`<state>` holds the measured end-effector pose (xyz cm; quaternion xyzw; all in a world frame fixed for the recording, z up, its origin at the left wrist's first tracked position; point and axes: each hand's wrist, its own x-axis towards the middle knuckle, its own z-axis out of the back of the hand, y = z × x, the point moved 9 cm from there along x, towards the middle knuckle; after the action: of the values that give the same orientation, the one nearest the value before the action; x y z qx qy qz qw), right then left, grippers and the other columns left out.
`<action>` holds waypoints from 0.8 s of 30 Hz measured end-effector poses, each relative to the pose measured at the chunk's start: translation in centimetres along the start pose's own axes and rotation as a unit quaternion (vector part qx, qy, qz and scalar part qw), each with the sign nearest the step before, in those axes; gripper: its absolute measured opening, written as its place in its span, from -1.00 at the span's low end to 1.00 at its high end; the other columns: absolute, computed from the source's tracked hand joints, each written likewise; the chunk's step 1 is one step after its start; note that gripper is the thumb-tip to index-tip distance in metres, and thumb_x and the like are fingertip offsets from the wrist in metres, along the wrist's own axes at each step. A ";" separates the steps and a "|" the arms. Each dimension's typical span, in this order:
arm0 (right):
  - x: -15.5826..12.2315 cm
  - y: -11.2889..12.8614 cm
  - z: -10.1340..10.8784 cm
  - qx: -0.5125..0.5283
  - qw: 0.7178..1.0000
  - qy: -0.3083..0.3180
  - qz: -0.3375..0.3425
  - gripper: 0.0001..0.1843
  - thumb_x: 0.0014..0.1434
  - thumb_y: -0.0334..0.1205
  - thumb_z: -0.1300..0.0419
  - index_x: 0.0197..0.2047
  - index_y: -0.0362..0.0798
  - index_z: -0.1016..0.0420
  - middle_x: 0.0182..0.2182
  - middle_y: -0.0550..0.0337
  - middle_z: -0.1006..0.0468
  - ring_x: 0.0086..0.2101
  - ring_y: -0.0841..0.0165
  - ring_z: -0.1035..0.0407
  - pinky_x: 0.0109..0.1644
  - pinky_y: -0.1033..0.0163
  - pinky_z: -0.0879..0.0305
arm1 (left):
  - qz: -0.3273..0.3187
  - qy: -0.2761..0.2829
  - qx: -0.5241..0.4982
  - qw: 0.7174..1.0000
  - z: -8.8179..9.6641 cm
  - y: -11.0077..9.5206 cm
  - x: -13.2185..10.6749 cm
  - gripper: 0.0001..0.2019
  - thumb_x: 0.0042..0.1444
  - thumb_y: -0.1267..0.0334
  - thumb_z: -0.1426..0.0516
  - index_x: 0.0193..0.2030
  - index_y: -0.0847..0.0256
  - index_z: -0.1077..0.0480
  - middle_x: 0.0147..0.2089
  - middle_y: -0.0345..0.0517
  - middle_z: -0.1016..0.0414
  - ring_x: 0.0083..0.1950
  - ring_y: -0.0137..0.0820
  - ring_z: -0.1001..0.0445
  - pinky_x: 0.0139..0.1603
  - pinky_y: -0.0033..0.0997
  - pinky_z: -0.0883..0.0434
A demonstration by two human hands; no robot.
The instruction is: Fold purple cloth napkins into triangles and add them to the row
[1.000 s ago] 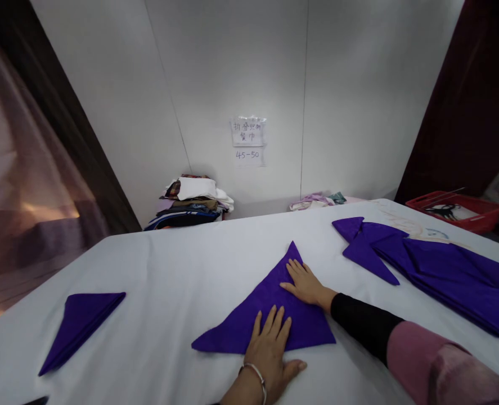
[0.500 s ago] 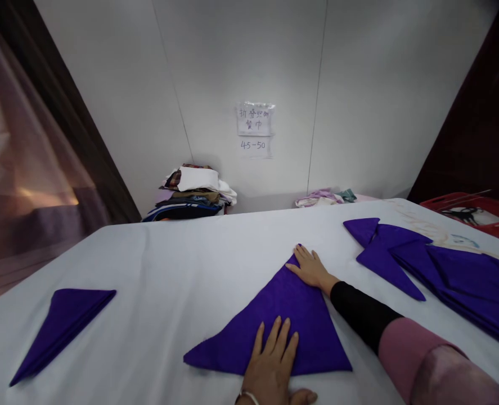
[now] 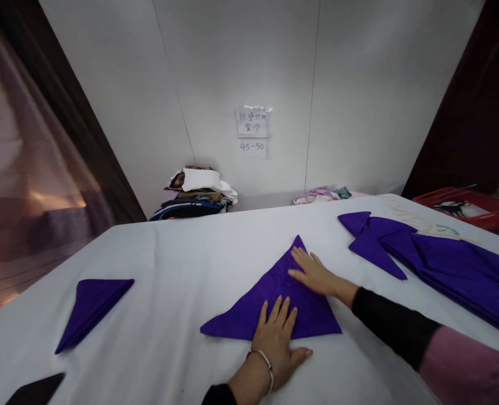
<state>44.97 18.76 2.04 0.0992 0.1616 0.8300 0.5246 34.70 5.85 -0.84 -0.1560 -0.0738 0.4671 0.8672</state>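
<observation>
A purple cloth napkin (image 3: 249, 309), folded into a triangle, lies flat on the white-covered table with its point toward the wall. My left hand (image 3: 274, 337), a bangle at its wrist, rests with fingers spread on the napkin's near edge; its thumb lies on the white cover. Near the far point, my right hand (image 3: 314, 274) lies flat on the right side of the same napkin, fingers stretched out. Both palms hide parts of the cloth.
Another folded purple napkin (image 3: 91, 309) lies at the left. Several purple cloths (image 3: 455, 264) are heaped at the right, before a red basket (image 3: 485, 211). Folded clothes (image 3: 198, 194) are stacked behind the table. Paper signs (image 3: 253, 132) hang on the wall. A dark object (image 3: 38, 391) shows at the bottom left.
My right hand has slid back from the napkin's far point, which now shows. My left hand stays spread on the near edge. The whole view has shifted slightly.
</observation>
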 end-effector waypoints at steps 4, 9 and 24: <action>-8.1 4.7 -2.7 0.015 0.994 -0.005 0.112 -0.21 0.18 0.20 0.09 0.34 -0.03 0.16 0.30 0.04 0.10 0.27 0.18 0.25 0.30 -0.02 0.33 | -0.011 -0.012 0.022 1.000 -0.2 0.1 0.1 -0.27 0.11 -0.21 0.15 0.33 0.15 0.10 0.39 -0.01 0.18 0.39 -0.14 0.30 0.31 0.14 0.26; -12.2 4.1 -4.0 -0.005 0.996 -0.014 0.085 -0.24 0.17 0.18 0.04 0.32 -0.03 0.06 0.27 -0.02 -0.03 0.25 0.13 0.15 0.29 -0.09 0.31 | -0.016 -0.021 0.041 0.999 0.0 0.0 0.3 -0.36 0.17 -0.11 0.18 0.33 0.15 0.09 0.39 0.00 0.17 0.39 -0.15 0.26 0.30 0.14 0.24; -14.1 2.6 -2.2 -0.002 0.993 -0.062 0.102 -0.52 0.27 -0.20 0.16 0.22 -0.04 -0.21 0.20 0.07 -0.21 0.20 0.24 -0.04 0.26 0.00 0.07 | 0.106 -0.156 0.118 0.975 6.9 9.2 -7.4 -0.51 -0.11 0.60 0.04 -0.03 0.19 -0.38 0.03 -0.04 -0.44 0.10 -0.29 -0.34 0.21 -0.14 -0.18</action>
<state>48.13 4.63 1.06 0.1649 0.1160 0.8720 0.4461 21.53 5.81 2.66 0.0150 -0.1356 0.5807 0.8026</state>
